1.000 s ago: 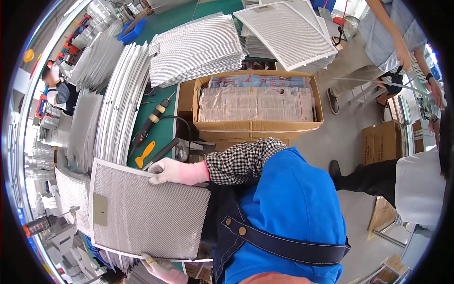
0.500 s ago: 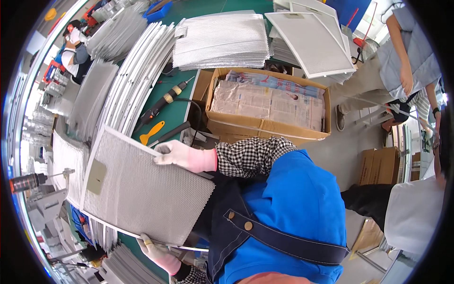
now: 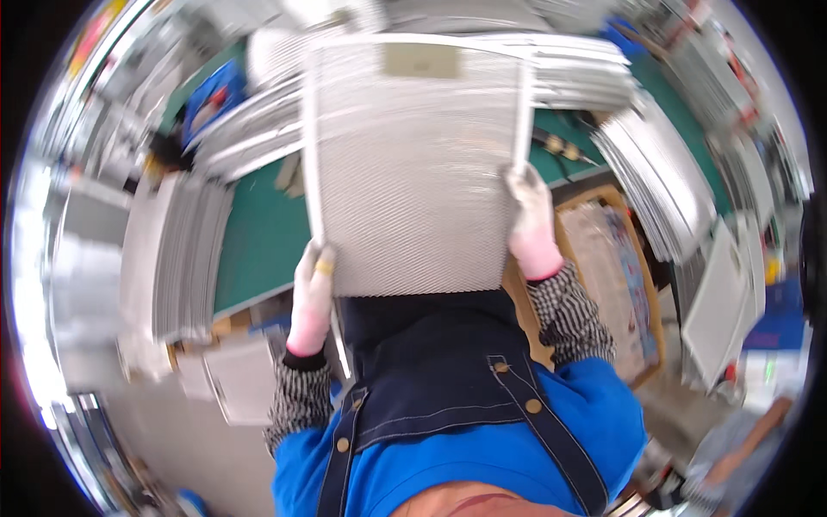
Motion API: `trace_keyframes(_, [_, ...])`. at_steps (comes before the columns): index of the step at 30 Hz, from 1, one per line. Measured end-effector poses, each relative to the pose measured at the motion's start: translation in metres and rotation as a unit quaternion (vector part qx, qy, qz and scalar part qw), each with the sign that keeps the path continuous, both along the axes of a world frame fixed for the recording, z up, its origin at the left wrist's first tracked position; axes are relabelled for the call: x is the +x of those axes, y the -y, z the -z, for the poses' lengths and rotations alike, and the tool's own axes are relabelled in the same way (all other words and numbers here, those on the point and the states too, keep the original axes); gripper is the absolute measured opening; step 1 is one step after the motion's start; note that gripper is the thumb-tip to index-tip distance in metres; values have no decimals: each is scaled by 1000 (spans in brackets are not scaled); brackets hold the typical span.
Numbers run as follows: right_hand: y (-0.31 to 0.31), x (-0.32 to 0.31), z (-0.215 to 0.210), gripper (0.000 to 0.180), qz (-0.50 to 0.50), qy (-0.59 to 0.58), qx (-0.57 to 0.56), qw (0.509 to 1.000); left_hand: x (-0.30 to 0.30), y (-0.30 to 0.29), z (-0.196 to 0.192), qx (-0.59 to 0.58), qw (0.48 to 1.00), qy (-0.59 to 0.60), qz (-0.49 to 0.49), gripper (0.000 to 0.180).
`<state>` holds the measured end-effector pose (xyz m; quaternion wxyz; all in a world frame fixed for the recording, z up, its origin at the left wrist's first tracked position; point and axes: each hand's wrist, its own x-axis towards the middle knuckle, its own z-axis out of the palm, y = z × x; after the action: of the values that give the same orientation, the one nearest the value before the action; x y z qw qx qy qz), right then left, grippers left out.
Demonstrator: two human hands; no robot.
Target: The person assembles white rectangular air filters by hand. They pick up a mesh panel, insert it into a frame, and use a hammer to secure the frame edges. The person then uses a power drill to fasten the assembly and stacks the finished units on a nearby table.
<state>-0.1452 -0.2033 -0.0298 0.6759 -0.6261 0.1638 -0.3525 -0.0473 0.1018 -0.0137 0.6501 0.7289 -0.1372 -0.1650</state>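
In front of my body I hold up a metal mesh filter panel [image 3: 413,181]. A pale frame runs along its far edge and both sides, while the near edge shows bare mesh. A beige rectangular patch [image 3: 422,61] sits at the far edge. My left hand [image 3: 311,289], in a white and pink glove, grips the lower part of the panel's left side. Higher on the right side, my gloved right hand [image 3: 531,224] is closed on the frame. The fingers beneath the panel are hidden.
Behind the panel lies a green worktable [image 3: 257,237]. Stacked frame strips [image 3: 581,73] and a power screwdriver [image 3: 564,146] are at its far right. Mesh sheets [image 3: 659,177] are piled farther right, above an open carton [image 3: 659,332] holding newspaper-covered contents. Another panel stack [image 3: 181,258] stands left.
My body and view have turned left, so the carton now lies on my right. The panel has swung round to stand squarely before me, with both hands still holding its sides.
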Motion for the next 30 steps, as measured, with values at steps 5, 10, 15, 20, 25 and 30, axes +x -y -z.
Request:
trace_keyframes(5, [-5, 5, -4, 33, -86, 57, 87, 991, 5, -17, 6, 39, 996, 65, 49, 34])
trace_keyframes(10, [-1, 15, -13, 37, -70, 47, 103, 991, 7, -26, -1, -17, 995, 14, 92, 36])
trace_keyframes(15, [6, 19, -8, 43, -82, 82, 116, 986, 8, -29, 2, 37, 972, 234, 10, 34])
trace_keyframes(20, [-6, 30, -12, 36, -88, 107, 24, 990, 8, -34, -13, -13, 981, 171, -89, 34])
trace_keyframes(25, [-6, 20, -27, 42, -102, 108, 63, 987, 6, -43, -12, -146, 986, -56, 62, 44])
trace_keyframes(30, [-6, 19, -26, 28, -68, 111, 53, 990, 10, -30, -4, 38, 962, 269, -27, 26])
